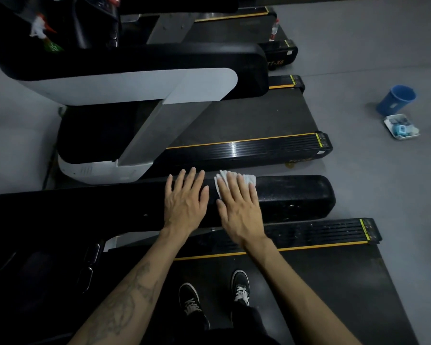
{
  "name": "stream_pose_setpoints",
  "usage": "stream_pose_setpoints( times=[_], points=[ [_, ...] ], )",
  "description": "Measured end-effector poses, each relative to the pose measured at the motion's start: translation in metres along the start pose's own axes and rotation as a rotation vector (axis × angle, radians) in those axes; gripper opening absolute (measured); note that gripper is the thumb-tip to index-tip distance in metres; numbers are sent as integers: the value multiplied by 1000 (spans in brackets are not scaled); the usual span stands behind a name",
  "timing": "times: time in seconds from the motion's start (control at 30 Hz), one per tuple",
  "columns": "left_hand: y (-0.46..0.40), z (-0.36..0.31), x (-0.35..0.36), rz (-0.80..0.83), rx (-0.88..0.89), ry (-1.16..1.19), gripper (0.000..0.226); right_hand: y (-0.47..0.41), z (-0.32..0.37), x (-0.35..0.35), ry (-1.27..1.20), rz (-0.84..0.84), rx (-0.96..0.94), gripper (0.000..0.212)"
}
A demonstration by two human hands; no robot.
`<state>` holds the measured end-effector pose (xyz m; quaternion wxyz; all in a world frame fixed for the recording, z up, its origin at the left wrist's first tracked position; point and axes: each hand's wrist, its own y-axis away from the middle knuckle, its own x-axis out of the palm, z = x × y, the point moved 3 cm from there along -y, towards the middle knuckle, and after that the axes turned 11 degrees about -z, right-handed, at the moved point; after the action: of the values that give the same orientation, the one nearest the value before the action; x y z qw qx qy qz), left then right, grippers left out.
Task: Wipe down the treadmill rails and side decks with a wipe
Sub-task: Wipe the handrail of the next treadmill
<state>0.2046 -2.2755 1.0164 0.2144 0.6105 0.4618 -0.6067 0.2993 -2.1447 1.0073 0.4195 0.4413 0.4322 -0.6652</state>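
Observation:
A black padded treadmill rail point(296, 195) runs across the middle of the view. My right hand point(239, 205) lies flat on it with straight fingers, pressing a white wipe point(249, 179) against the top of the rail. My left hand point(184, 197) rests flat on the same rail just to the left, fingers spread, holding nothing. Below the rail lies the ribbed black side deck point(321, 231) with a yellow stripe, beside the belt point(321, 282) that I stand on in black sneakers.
A second treadmill point(246, 125) stands parallel just beyond the rail, and another behind it. A blue bucket point(396, 98) and a white tray of small items point(399, 127) sit on the grey floor at the right. A spray bottle with a cloth point(45, 33) stands at the top left.

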Motion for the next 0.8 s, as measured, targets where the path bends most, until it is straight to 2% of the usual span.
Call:
stream_pose_setpoints(
  times=[0.1,0.3,0.5,0.6,0.7,0.8],
  points=[
    [0,0,0,10,6,-6,61,-12,-16,-2,24,4,-17,60],
    [1,-2,-2,9,-6,1,62,18,-2,-2,-1,-71,164,64],
    [3,-1,-2,36,5,5,64,-1,-4,2,27,-40,-1,61],
    [4,-1,-3,32,21,1,63,9,-18,2,26,-59,39,61],
    [4,-2,-2,46,9,-4,64,29,-3,5,-2,-107,141,65],
    [5,-3,-2,50,-9,-2,64,36,14,10,-14,-98,118,68]
  ],
)
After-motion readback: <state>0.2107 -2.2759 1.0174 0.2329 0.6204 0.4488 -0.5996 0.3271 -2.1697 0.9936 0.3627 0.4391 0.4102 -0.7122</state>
